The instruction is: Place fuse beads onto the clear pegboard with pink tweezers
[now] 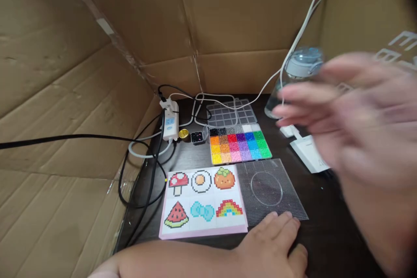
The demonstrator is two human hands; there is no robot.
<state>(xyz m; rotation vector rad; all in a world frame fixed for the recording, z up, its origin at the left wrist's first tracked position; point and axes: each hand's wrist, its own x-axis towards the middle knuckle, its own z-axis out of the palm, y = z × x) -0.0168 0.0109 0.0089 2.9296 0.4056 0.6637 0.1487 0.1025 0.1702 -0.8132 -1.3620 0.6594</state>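
My left hand (pixel 272 243) rests palm down on the dark table, fingers stretched out at the near edge of a clear pegboard (pixel 266 189). A circle outline shows in the board's middle. Up at the right, my right hand (pixel 352 113) is smeared by motion in front of a clear water bottle (pixel 302 63). Whether anything is between its fingers cannot be made out. A pattern sheet (pixel 202 200) with pixel pictures, among them a mushroom, a watermelon slice and a rainbow, lies left of the pegboard. Behind both stands an open bead box (pixel 239 145) sorted by colour.
A white power strip (pixel 170 121) with black cables (pixel 153 169) sits at the left. Beside it are a small gold tin (pixel 183 134) and a small box of dark beads (pixel 197 137). A white box-shaped thing (pixel 309 154) lies at the right. Cardboard walls (pixel 237 8) surround the table.
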